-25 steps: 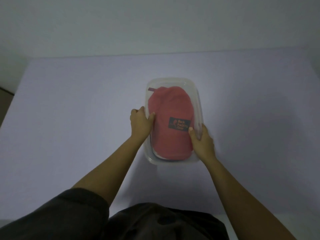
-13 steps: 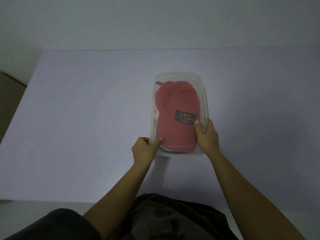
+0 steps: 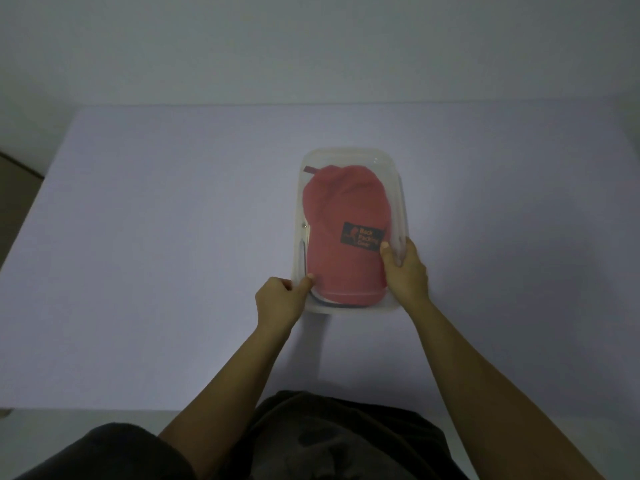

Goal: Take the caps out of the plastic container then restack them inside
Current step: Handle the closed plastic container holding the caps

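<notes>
Your left hand [image 3: 278,299] and right hand [image 3: 405,271] each close a grip on the near rim of the plastic container [image 3: 349,154], steadying it on the desk [image 3: 156,237] so the red cap [image 3: 343,237], topmost inside, can lift out.

containers: 1 plastic container [image 3: 349,154] | caps seen: 1 red cap [image 3: 343,216] | hands: 2 [image 3: 278,301] [image 3: 405,271]

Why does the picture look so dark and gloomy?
Head view: the light is dim and bluish, so the table looks grey-purple; the red cap is dull; soft shadows fall under the box; the cap's label is slightly blurry.
</notes>
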